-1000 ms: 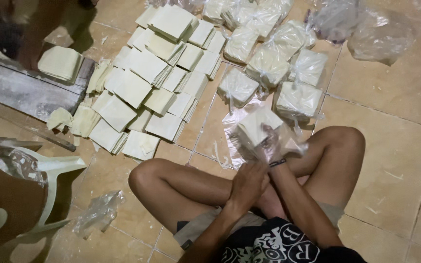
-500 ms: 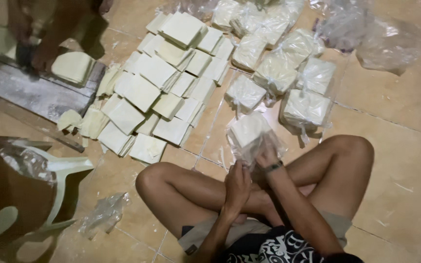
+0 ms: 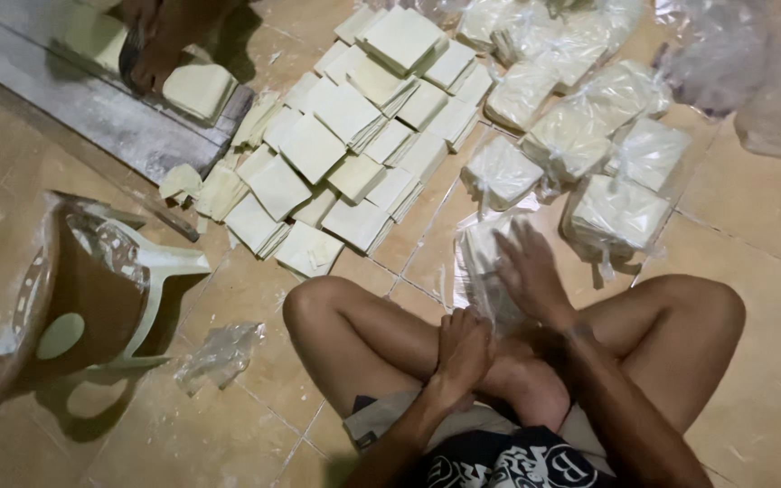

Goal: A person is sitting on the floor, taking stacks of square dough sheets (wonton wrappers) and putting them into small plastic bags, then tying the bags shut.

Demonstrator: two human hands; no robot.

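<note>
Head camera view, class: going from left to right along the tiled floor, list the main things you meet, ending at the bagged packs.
Overturned plastic chair → crumpled clear bag → loose stacks of pale square sheets → bagged packs of sheets.

Right hand [image 3: 526, 271] now open, flat on the plastic bags [image 3: 481, 262] (previously gripping a filled packet).

Loose pale square sheets [image 3: 354, 145] lie stacked in rows on the tiled floor [image 3: 770, 208]. Tied bagged bundles [image 3: 589, 126] sit beside them. An overturned plastic chair [image 3: 92, 298] lies left, crumpled plastic [image 3: 221, 354] just beside it.
</note>
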